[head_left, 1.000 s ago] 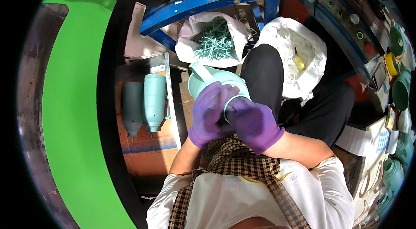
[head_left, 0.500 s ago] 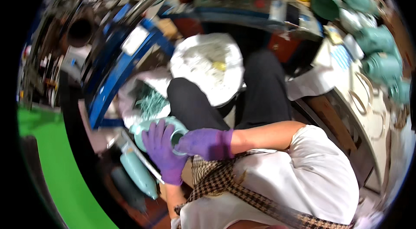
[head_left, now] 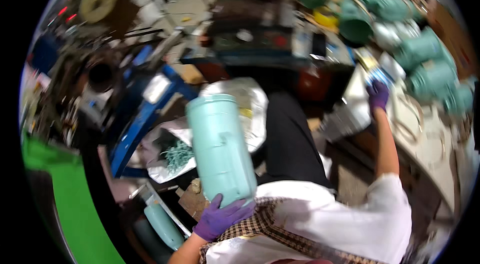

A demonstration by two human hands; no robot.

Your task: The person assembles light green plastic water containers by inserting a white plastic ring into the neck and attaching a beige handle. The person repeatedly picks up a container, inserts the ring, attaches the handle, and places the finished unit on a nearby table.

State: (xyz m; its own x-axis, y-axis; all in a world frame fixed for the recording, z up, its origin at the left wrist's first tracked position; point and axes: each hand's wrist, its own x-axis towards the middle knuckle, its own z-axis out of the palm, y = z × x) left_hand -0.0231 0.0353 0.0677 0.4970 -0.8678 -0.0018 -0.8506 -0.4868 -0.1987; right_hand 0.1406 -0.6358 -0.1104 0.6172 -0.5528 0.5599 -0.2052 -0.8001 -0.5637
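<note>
The pale teal cylinder [head_left: 220, 149] is a tall, smooth, matte vessel with a slightly raised rim band at its top end. It stands nearly upright, tilted a little to the left, in front of the person's dark-trousered lap. The left hand [head_left: 220, 218], in a purple glove, cups its bottom end, fingers [head_left: 240, 210] curled round the base and closed on it. Left of the cylinder lies an open white bag [head_left: 165, 156] holding teal shavings; below and left of it a second pale teal vessel [head_left: 162, 224] lies on the floor.

The right hand [head_left: 378, 95], also gloved in purple, is stretched far to the right of the cylinder, up at the cluttered surface [head_left: 435, 149], touching a small blue-and-white object [head_left: 381, 75]; whether those fingers are closed on it cannot be told through the blur.

Half a second ago both hands were together on a round teal piece low by the lap. Since then the right hand has left it and reached out to the surface, and the view has swung rightward.
</note>
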